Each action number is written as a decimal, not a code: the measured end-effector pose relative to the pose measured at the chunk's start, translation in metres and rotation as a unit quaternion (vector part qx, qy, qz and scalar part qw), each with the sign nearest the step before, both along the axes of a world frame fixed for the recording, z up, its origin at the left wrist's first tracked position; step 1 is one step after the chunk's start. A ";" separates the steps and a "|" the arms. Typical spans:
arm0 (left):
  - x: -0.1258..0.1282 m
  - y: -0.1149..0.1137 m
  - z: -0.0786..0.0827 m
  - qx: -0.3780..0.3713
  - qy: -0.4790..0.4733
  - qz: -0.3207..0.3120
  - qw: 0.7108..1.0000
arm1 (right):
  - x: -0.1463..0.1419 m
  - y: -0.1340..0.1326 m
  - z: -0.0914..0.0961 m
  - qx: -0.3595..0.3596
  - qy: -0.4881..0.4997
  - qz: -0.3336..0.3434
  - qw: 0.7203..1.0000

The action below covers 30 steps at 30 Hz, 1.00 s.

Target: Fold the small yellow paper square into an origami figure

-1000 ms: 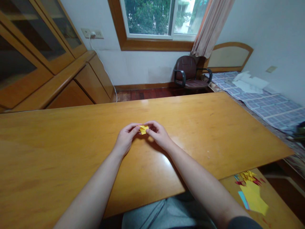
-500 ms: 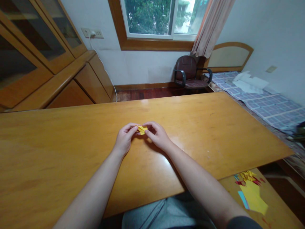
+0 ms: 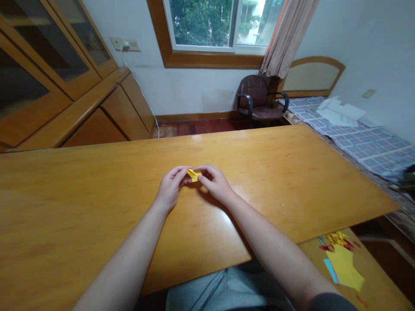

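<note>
A small folded piece of yellow paper [image 3: 193,174] is pinched between both my hands above the middle of the wooden table [image 3: 81,194]. My left hand [image 3: 170,188] grips its left side with curled fingers. My right hand [image 3: 215,183] grips its right side, fingers closed round it. Most of the paper is hidden by my fingertips.
A lower wooden surface at the bottom right carries yellow paper sheets [image 3: 345,268] and small red and yellow folded pieces [image 3: 339,240]. A dark office chair [image 3: 257,101] stands under the window, a bed [image 3: 363,138] lies to the right, and wooden cabinets [image 3: 58,82] line the left wall.
Almost nothing has moved. My fingers have shifted slightly on the yellow paper, which shows a little less than a second ago.
</note>
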<state>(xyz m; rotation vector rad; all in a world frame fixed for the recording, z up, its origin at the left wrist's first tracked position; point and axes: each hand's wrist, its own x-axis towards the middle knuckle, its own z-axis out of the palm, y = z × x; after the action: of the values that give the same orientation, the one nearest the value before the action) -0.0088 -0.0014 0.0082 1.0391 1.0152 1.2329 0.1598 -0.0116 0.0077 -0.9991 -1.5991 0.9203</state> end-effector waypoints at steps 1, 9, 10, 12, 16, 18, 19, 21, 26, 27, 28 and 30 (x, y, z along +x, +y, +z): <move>0.000 -0.001 0.001 0.000 -0.004 -0.004 1.000 | 0.000 0.000 -0.001 -0.010 0.013 0.000 1.000; -0.001 -0.003 0.001 0.023 -0.014 -0.030 0.999 | 0.000 0.003 -0.011 -0.085 0.123 0.044 0.988; -0.001 -0.002 0.000 0.024 -0.013 -0.027 0.999 | 0.000 0.003 -0.010 -0.091 0.126 0.049 0.987; -0.002 -0.001 -0.002 0.026 -0.012 -0.023 0.999 | -0.001 0.002 -0.008 -0.098 0.130 0.052 0.985; -0.003 0.001 -0.005 0.023 -0.011 -0.022 0.999 | -0.002 0.001 -0.005 -0.102 0.143 0.055 0.983; -0.003 0.001 -0.005 0.022 -0.013 -0.019 0.999 | -0.002 0.002 -0.007 -0.102 0.149 0.055 0.982; -0.002 0.001 -0.004 0.022 -0.014 -0.017 1.000 | -0.002 0.002 -0.007 -0.103 0.152 0.054 0.981; -0.001 0.001 -0.003 0.025 -0.011 -0.013 1.000 | -0.003 0.003 -0.009 -0.104 0.157 0.053 0.981; -0.001 0.000 -0.002 0.041 0.008 -0.010 0.999 | -0.004 0.003 -0.010 -0.102 0.134 0.043 0.985; -0.002 0.001 -0.002 0.045 0.009 -0.010 0.999 | -0.004 0.003 -0.009 -0.102 0.130 0.041 0.985; -0.002 0.001 -0.003 0.051 0.010 -0.011 0.999 | -0.004 0.002 -0.008 -0.103 0.129 0.041 0.985; -0.003 0.001 -0.004 0.066 0.015 -0.016 0.998 | -0.004 0.002 -0.007 -0.108 0.135 0.042 0.984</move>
<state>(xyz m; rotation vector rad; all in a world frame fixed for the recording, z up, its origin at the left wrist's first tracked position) -0.0116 -0.0004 0.0040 1.1742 0.9457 1.2753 0.1553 -0.0098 0.0012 -0.9140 -1.3408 1.2532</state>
